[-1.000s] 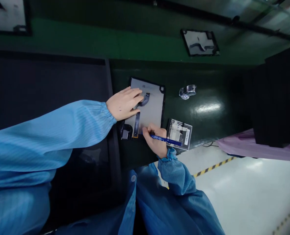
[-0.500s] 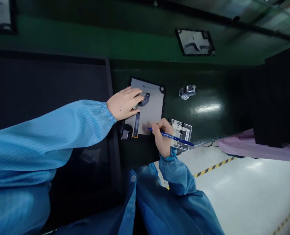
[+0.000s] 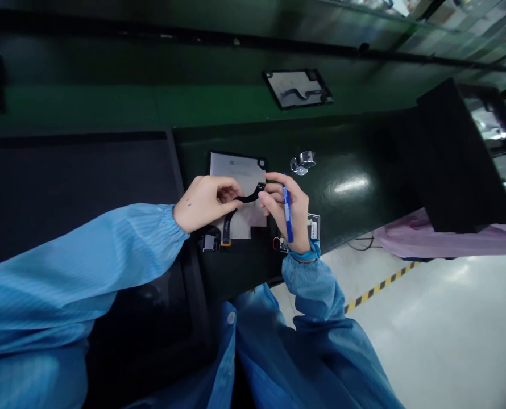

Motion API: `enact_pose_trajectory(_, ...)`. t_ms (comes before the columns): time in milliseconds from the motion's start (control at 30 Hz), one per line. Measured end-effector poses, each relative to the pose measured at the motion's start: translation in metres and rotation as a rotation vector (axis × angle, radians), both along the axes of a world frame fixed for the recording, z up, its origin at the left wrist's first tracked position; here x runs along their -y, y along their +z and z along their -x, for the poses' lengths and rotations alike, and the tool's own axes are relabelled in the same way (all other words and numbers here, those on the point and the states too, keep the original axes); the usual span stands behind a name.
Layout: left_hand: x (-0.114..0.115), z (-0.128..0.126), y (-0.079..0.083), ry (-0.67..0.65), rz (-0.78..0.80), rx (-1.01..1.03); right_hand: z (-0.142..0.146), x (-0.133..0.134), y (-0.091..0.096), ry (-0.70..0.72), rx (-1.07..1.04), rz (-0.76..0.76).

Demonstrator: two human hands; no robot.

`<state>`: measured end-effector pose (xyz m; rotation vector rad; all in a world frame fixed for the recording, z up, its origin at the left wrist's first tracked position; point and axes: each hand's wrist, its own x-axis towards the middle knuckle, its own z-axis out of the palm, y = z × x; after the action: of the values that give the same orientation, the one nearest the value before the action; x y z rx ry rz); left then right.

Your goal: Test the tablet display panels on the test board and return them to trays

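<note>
A blue-sleeved arm is stretched in from the left, and the left hand (image 3: 202, 203) is closed in a pinch on one end of a black flex cable (image 3: 248, 197), thumb above and fingers beneath. The cable is held arched just above a grey panel (image 3: 236, 167), which lies flat on the dark green table (image 3: 355, 165); a small connector block (image 3: 210, 243) is seen at the panel's near left corner. The cable's other end is taken between the fingertips of the right hand (image 3: 298, 213), while a blue pen (image 3: 286, 211) is clamped upright against the palm by the remaining fingers.

The cable is judged to be very light, thin and springy: it bends easily but is likely to crease or tear if folded sharply, and its ends appear to be the delicate part. It is best gripped by the flat edges close to each end, with light pressure. The panel is judged stiff, smooth and easily scratched by the pen tip.

A labelled module (image 3: 314, 226) is partly hidden beneath the right wrist. A small shiny metal piece (image 3: 303, 162) stands just beyond the panel. A second panel (image 3: 298, 89) lies farther off on the green belt. At the right, a black box (image 3: 461, 159) is set above a pink cloth (image 3: 427, 241), and the floor's striped tape (image 3: 381, 287) is visible below.
</note>
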<state>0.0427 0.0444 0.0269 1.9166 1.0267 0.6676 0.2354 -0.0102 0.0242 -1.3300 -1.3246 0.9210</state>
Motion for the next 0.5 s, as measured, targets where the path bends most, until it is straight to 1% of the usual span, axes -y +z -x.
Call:
enact_pose_trajectory(67,0.005,-0.002,0.004,0.032,0.111,0.068,0.000,0.003,0.003,-0.012,-0.024,-0.012)
enact_pose_trajectory(133,0.009,-0.004,0.008,0.029,0.266,0.131,-0.002,0.005,0.003,-0.004,-0.046,-0.008)
enact_pose_trajectory(200,0.012,-0.005,0.010,-0.031,0.420,0.202,-0.005,0.006,-0.001,-0.010,-0.070,0.001)
enact_pose_trajectory(267,0.014,-0.005,0.010,-0.096,0.503,0.257,-0.009,0.006,-0.007,-0.031,-0.102,0.010)
enact_pose_trajectory(367,0.017,-0.005,0.007,-0.102,0.492,0.254,-0.014,0.008,-0.012,-0.050,-0.159,0.023)
enact_pose_trajectory(433,0.019,-0.006,0.005,-0.063,0.448,0.212,-0.015,0.013,-0.008,-0.034,-0.189,0.033)
enact_pose_trajectory(500,0.022,-0.008,0.005,-0.015,0.392,0.172,-0.014,0.020,0.000,0.016,-0.187,0.048)
